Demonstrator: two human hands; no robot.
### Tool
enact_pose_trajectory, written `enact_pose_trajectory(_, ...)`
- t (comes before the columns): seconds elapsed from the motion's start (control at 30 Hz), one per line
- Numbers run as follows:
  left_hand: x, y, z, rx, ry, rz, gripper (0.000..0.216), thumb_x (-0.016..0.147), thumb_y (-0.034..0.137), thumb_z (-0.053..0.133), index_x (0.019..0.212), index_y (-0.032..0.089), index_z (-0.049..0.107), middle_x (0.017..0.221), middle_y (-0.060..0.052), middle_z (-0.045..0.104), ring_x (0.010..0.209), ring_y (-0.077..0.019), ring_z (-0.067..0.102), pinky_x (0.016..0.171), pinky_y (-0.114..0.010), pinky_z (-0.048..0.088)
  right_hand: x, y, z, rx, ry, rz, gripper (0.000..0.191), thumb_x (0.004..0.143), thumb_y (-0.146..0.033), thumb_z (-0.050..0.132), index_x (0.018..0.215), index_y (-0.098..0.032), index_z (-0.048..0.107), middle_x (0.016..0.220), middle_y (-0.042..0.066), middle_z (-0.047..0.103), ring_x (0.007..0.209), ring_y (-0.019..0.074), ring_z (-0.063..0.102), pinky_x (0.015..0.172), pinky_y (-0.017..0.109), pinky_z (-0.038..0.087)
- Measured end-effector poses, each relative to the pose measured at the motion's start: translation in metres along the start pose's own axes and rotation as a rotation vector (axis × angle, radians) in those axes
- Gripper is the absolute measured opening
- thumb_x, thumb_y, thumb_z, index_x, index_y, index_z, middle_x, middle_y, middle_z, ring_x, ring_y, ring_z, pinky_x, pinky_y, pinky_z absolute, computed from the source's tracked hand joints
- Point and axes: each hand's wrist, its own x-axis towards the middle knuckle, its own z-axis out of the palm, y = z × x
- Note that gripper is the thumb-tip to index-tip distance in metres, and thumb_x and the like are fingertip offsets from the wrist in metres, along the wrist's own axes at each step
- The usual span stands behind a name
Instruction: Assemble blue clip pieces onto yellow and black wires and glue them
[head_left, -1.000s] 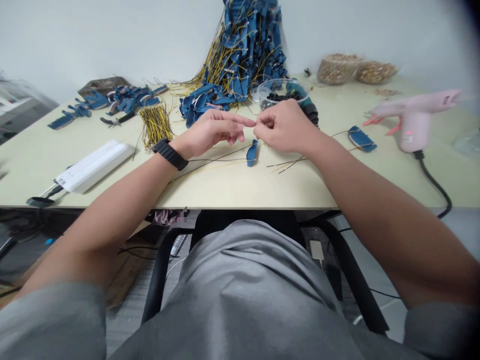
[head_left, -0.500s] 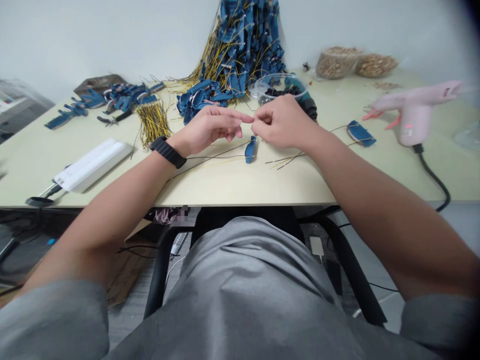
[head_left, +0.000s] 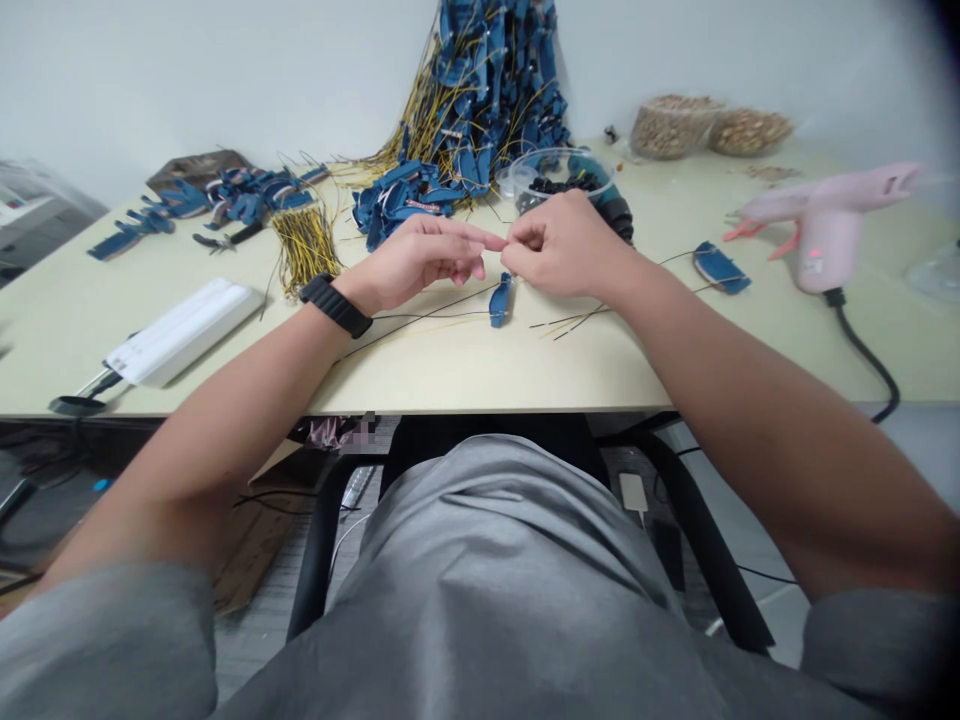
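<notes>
Because the head view looks down across the desk, both hands show whole above its near edge. The left hand (head_left: 412, 265), with a black watch strap (head_left: 335, 305) at the wrist, is narrowly set, its fingers loosely extended and the forefinger reaching toward the right hand (head_left: 566, 245). The right hand is closed to a tight pinch, thumb against forefinger, and the two hands almost meet at that point. Whether a fine wire lies in the pinch cannot be told from this view.

Nearest below the hands, a blue strip piece (head_left: 500, 301) lies on the pale desk (head_left: 450, 375), with a thin dark wire (head_left: 427, 316) running left from it. Loose wire ends (head_left: 574, 323) lie to the lower right.

Step in hand, as judged: fine finger work on a thin strand at the pinch. The next move calls for steady fingertip control.

Also noted: a second blue piece (head_left: 720, 268), a clear plastic bowl of black parts (head_left: 559, 178), a pink hot glue gun (head_left: 829, 235), a heap of blue pieces with yellow wires (head_left: 480, 100), and small pliers (head_left: 229, 235). No brand, label or writing is legible.
</notes>
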Motion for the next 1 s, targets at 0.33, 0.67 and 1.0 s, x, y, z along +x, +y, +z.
enact_pose_trajectory(0.33,-0.002,0.004,0.005,0.027,0.067,-0.039,0.028,0.094,0.038,0.108,0.113,0.019,0.101,0.085,-0.007,0.081,0.079,-0.0187,0.073,0.079,-0.033,0.058,0.001,-0.004,-0.002,-0.040,-0.005,-0.014,0.064,0.100,-0.012,0.072,0.062,-0.033,0.025,0.068,-0.004,0.017,0.076,0.0232,0.025,0.075,0.045,0.028)
enact_pose_trajectory(0.67,-0.001,0.001,0.002,0.058,0.084,-0.034,0.026,0.094,0.037,0.108,0.113,0.021,0.103,0.085,-0.007,0.083,0.080,-0.0208,0.077,0.077,-0.032,0.062,0.001,-0.006,-0.002,-0.004,-0.001,0.020,0.065,0.099,-0.002,0.070,0.057,-0.031,0.029,0.066,-0.004,0.020,0.074,0.0193,0.025,0.077,0.045,0.028)
enact_pose_trajectory(1.0,0.000,0.003,0.003,0.044,0.074,-0.029,0.028,0.093,0.038,0.111,0.113,0.020,0.102,0.084,-0.007,0.083,0.078,-0.0182,0.075,0.076,-0.030,0.059,0.000,-0.012,-0.004,-0.027,0.003,0.038,0.066,0.099,-0.002,0.070,0.059,-0.031,0.026,0.067,-0.003,0.019,0.075,0.0205,0.024,0.079,0.045,0.028)
